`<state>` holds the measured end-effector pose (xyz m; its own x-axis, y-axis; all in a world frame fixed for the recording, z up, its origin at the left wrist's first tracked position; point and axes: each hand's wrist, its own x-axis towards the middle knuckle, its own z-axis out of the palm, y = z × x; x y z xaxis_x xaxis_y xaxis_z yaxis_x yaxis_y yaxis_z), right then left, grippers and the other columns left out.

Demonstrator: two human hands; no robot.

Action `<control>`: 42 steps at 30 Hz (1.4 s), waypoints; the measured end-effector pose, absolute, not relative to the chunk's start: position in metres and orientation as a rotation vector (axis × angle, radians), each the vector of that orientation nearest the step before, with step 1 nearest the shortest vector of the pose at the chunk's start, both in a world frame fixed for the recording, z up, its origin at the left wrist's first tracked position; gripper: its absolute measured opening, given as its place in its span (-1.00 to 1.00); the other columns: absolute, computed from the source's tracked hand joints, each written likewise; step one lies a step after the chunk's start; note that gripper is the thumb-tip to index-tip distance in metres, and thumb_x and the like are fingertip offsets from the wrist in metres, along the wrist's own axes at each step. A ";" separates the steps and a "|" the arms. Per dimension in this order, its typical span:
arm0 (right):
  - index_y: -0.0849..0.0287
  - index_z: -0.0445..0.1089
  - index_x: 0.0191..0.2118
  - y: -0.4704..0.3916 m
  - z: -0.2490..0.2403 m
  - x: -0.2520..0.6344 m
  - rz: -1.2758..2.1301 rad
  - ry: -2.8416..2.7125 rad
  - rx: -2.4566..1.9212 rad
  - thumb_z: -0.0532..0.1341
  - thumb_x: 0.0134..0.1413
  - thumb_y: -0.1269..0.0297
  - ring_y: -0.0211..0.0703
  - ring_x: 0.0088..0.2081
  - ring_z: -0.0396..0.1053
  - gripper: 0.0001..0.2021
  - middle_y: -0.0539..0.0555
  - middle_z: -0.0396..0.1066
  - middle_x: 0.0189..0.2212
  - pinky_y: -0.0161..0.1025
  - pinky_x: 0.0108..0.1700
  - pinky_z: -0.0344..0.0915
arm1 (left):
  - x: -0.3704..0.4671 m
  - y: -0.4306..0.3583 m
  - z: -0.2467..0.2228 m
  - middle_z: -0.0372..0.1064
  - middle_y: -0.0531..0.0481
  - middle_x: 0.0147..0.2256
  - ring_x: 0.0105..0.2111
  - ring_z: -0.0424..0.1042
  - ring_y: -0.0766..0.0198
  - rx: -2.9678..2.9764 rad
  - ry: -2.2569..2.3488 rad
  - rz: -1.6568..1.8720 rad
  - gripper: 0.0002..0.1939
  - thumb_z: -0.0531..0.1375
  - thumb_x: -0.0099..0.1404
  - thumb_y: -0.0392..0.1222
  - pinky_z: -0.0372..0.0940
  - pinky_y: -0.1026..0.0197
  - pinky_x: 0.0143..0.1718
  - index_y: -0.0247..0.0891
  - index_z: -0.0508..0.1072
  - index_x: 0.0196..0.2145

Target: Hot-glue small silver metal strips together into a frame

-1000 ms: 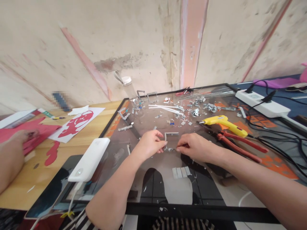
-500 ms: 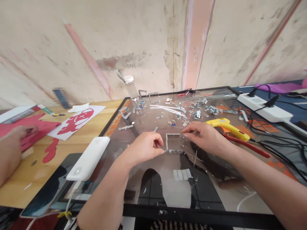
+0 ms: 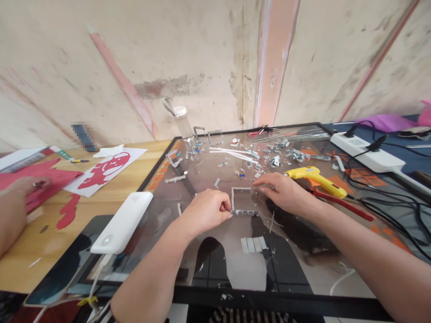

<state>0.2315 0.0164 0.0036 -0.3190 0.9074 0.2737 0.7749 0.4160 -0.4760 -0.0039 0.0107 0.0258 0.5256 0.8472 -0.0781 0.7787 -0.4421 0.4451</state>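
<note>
The segmented silver strip [image 3: 245, 212] lies along the near side of the angular frame [image 3: 241, 189]. Left of the frame, the left hand [image 3: 211, 207] pinches the strip's left end. Right of the frame, the right hand's [image 3: 283, 192] grip cannot be determined. The yellow glue gun [image 3: 321, 181] lies farther right.

black-framed see-through tabletop [image 3: 205, 172] — angled gray strip [image 3: 232, 196], flat gray pieces [image 3: 254, 245], foil scraps [image 3: 276, 161], white sticks [image 3: 232, 154], yellow glue gun [image 3: 325, 181].

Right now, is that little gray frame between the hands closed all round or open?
Open: the frame has no strip along its side toward the right hand. Whether the bottom strip is joined, I cannot tell.
</note>
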 end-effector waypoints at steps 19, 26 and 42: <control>0.23 0.33 0.02 0.021 -0.012 0.209 0.387 -2.254 -1.209 0.01 -0.05 0.59 -0.10 0.00 0.30 -0.52 0.17 0.41 -0.05 -0.08 0.08 0.19 | 0.002 0.007 0.024 0.41 0.06 -0.51 -0.48 0.33 0.26 2.417 1.405 0.224 -0.93 0.21 0.01 -0.18 0.04 0.26 -0.49 -0.20 0.42 -0.55; 0.19 0.33 0.03 0.024 -0.020 0.206 0.395 -2.258 -1.161 0.02 -0.06 0.58 -0.06 0.02 0.27 -0.51 0.18 0.40 -0.04 -0.01 0.05 0.20 | 0.004 0.006 0.024 0.40 0.04 -0.50 -0.47 0.34 0.26 2.430 1.422 0.211 -0.93 0.19 0.03 -0.20 0.05 0.25 -0.48 -0.21 0.41 -0.56; 0.20 0.34 0.01 0.018 0.011 0.223 0.453 -2.132 -1.342 0.01 0.01 0.52 -0.11 0.00 0.31 -0.58 0.11 0.41 -0.03 -0.12 0.07 0.19 | -0.001 0.006 0.031 0.38 0.08 -0.48 -0.44 0.33 0.25 2.380 1.401 0.261 -0.92 0.22 -0.01 -0.19 0.09 0.27 -0.47 -0.19 0.39 -0.49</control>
<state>0.2227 0.0179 0.0109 -0.3308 0.8987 0.2879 0.7039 0.4382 -0.5591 -0.0006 0.0059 0.0315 0.4899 0.8714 -0.0256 0.8038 -0.4402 0.4003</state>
